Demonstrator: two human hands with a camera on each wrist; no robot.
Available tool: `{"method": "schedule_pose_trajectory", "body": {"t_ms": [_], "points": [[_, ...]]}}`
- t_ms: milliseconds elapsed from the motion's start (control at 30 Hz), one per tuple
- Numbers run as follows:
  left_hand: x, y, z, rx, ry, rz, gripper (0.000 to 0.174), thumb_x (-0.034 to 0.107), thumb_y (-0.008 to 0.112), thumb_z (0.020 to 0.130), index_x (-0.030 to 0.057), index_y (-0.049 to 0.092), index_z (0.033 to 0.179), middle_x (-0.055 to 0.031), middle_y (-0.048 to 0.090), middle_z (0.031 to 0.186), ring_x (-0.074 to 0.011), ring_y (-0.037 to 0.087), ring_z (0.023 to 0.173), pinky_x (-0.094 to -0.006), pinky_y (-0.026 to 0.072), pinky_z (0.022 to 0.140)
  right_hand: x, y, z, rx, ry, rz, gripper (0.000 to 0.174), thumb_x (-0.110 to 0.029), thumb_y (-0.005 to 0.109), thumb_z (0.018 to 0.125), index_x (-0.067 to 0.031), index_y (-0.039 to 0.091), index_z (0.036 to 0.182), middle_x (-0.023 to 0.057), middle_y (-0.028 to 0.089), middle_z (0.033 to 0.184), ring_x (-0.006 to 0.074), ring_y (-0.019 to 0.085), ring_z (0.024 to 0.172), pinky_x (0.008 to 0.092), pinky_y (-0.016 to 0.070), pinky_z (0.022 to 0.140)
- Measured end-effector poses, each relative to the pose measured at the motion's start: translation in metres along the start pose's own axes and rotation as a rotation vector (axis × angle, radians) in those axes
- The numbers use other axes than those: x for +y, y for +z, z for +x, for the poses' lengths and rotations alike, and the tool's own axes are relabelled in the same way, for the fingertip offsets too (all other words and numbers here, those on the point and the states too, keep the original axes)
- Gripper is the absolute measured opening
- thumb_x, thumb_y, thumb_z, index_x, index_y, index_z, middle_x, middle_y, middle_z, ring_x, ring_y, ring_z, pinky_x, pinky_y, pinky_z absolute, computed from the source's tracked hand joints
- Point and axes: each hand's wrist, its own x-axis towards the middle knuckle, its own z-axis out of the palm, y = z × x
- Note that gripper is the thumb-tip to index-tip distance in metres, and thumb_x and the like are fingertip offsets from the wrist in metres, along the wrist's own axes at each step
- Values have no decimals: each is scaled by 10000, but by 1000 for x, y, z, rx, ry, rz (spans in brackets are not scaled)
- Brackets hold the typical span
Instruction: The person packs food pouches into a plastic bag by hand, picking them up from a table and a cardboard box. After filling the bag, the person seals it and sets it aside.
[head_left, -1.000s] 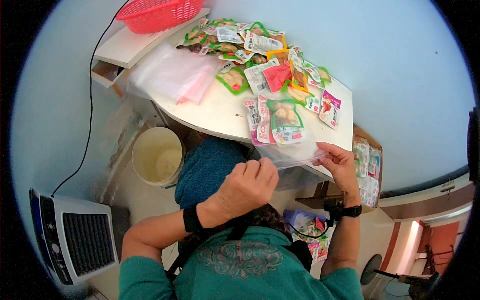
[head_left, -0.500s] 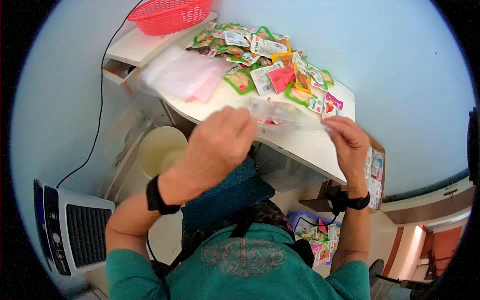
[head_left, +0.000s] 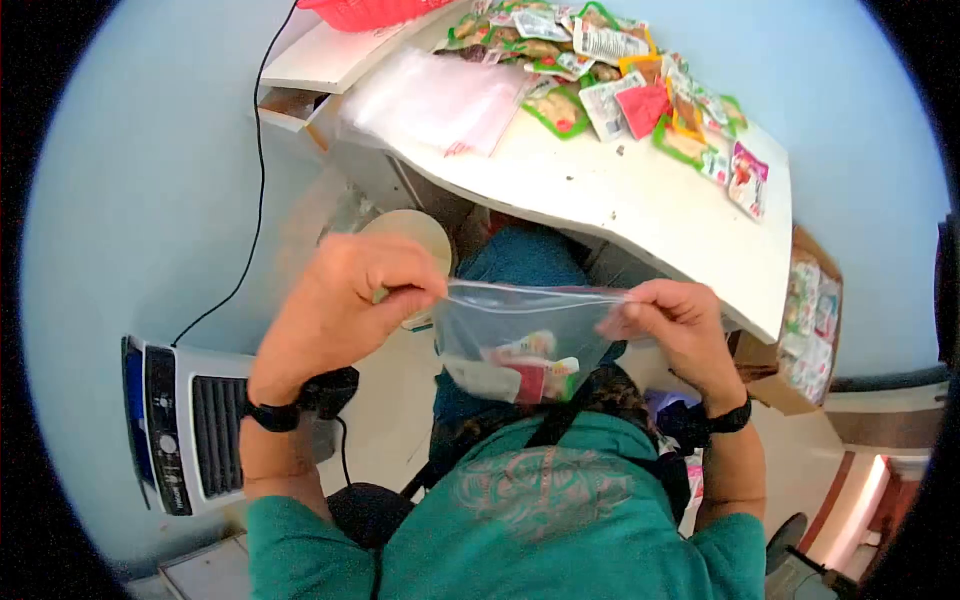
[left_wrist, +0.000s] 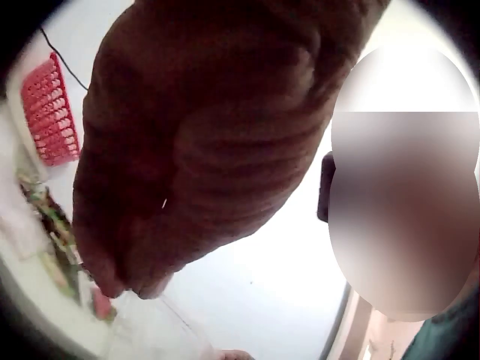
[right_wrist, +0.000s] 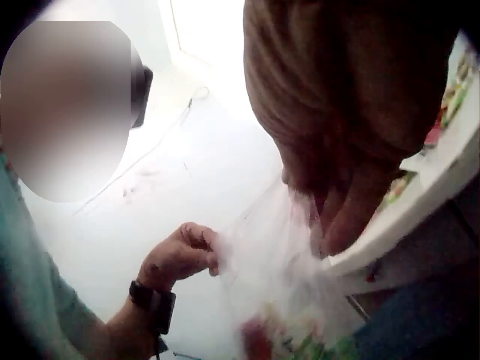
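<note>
Two upper corners of the clear bag (head_left: 515, 330), in front of the tabletop (head_left: 660, 200), are clamped in the fingers of my remote left hand (head_left: 340, 295) and right hand (head_left: 688, 328), likely to stretch its mouth taut.

A small packing room, it seems: food pouches (head_left: 610, 107) lie heaped on a white table (head_left: 670, 222), clear bags (head_left: 435, 100) on its left, a carton (head_left: 790, 393) at its right

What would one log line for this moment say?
left hand: pinches clear bag | right hand: pinches its other end | inside: small packets | table: loose packets, plastic bags
</note>
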Motion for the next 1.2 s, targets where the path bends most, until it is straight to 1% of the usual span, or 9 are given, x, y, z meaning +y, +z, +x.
{"method": "schedule_pose_trajectory", "body": {"t_ms": [133,500,600,700,833,933,1033,1133,1200], "points": [[-14,12,-13,18,-175,-145,118,-50,693,737,9,662,834,-71,671,832,-162,621,742,-270,486,657,25,12,8,39,-42,-10,129,-83,602,948,22,675,960,57,698,812,114,663,764,254,545,701],[-17,5,-5,80,-143,-142,131,-64,677,693,3,655,804,-79,649,832,-166,626,745,-260,492,679,7,11,9,100,-119,-29,54,-20,672,862,14,711,879,63,697,796,121,653,747,256,527,689],[-12,4,-5,75,-167,-120,121,-51,694,690,4,655,790,-80,652,827,-177,631,745,-275,496,685,5,9,8,103,-259,-256,54,-10,696,832,1,715,881,85,697,814,152,660,763,278,527,697],[-13,3,-6,90,-122,-96,113,-21,724,694,7,653,778,-75,655,818,-182,630,740,-287,495,689,8,14,8,177,-400,-253,61,1,705,809,-4,713,869,105,695,844,182,663,789,288,523,711],[-17,6,-7,152,-83,-126,131,46,767,711,15,647,754,-74,658,804,-180,630,757,-290,489,703,1,18,4,194,-418,-226,48,17,692,797,1,698,842,111,694,868,190,659,809,289,516,723],[-15,1,-10,134,-204,-195,179,91,791,715,17,654,806,-73,661,825,-183,633,791,-288,488,750,1,20,0,201,-410,-206,48,30,682,788,2,689,827,110,692,861,190,657,803,292,515,724],[-11,5,-8,246,-167,-143,287,174,821,711,24,671,904,-82,673,897,-212,644,877,-316,495,801,0,21,-2,208,-383,-208,54,37,680,781,0,686,820,108,691,857,190,656,798,296,516,724],[4,5,3,204,126,91,417,267,845,684,39,677,990,-99,676,984,-260,642,957,-351,504,838,-1,23,-3,195,-388,-211,59,39,681,779,-4,686,820,106,691,855,190,657,794,295,515,721],[10,14,5,77,125,56,439,297,845,675,49,682,999,-110,669,998,-290,631,978,-376,508,830,-3,23,-2,177,-400,-223,61,38,683,778,-5,687,822,106,691,855,190,658,792,293,515,720]]}}
